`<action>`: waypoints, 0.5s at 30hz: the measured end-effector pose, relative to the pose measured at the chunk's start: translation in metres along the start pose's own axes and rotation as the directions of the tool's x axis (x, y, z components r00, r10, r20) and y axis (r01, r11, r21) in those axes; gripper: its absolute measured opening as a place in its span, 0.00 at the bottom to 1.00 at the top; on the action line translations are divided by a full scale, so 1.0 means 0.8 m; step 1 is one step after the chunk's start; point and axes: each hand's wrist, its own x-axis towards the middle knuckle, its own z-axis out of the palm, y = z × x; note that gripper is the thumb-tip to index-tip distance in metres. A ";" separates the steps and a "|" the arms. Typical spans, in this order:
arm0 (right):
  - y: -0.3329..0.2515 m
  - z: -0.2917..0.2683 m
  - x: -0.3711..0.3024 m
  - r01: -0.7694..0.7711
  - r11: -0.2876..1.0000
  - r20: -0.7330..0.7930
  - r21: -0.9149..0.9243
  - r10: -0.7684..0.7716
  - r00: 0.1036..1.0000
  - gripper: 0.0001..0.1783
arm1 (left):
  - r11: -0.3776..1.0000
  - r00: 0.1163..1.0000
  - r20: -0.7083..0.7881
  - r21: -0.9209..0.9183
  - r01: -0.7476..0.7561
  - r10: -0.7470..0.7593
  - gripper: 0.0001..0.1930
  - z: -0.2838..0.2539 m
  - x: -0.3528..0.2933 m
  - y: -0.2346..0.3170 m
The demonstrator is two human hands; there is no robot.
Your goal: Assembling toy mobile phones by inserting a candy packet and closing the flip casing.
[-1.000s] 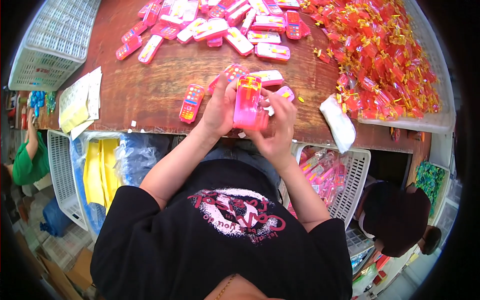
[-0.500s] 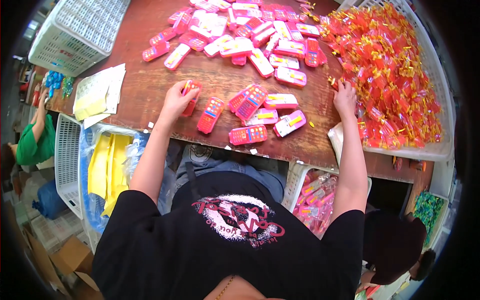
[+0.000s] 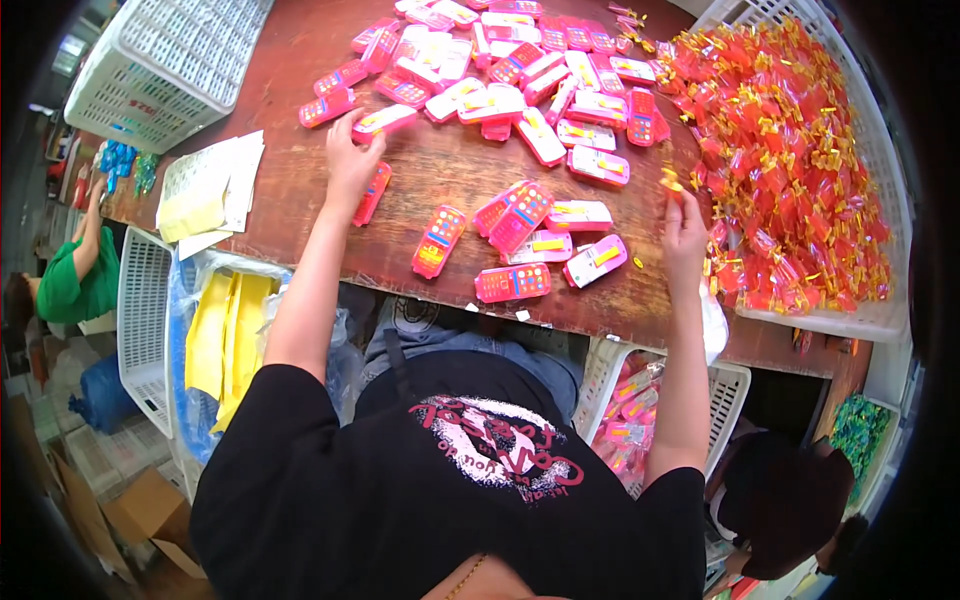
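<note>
At the far left, a co-worker in a green shirt (image 3: 78, 275) stands near the wooden table (image 3: 430, 175). A white perforated crate (image 3: 165, 65) sits at the table's upper left corner, with sheets of paper (image 3: 205, 190) just below it. Below the table edge, a white basket (image 3: 143, 330) stands beside folded yellow sheets (image 3: 228, 340) in plastic.

The left hand (image 3: 350, 165) reaches over the table, its bent fingers at the left end of a pink toy phone (image 3: 390, 121) lying back up; whether they grip it or only touch it, I cannot tell. A second toy phone (image 3: 372, 194) lies just beside that wrist. Farther back spreads a pile of pink toy phones (image 3: 505, 103), some buttons up, others showing white backs with yellow parts. Nearer the person, one toy phone (image 3: 437, 240) lies apart, left of a small cluster (image 3: 522, 215) that is partly stacked.

Below the table edge, a basket (image 3: 730, 390) holds clear-bagged pink toys (image 3: 628, 400). The right hand (image 3: 684, 228) pinches a small yellow-ended packet (image 3: 672, 180) between its fingertips. To its right, red wrapped packets (image 3: 790, 180) heap up in a white tray (image 3: 830, 322).
</note>
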 end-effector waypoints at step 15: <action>-0.097 0.136 -0.093 -0.105 0.806 0.067 0.583 0.081 0.994 0.13 | 0.158 0.736 0.614 -0.788 0.595 0.287 0.29 -0.026 -0.113 0.226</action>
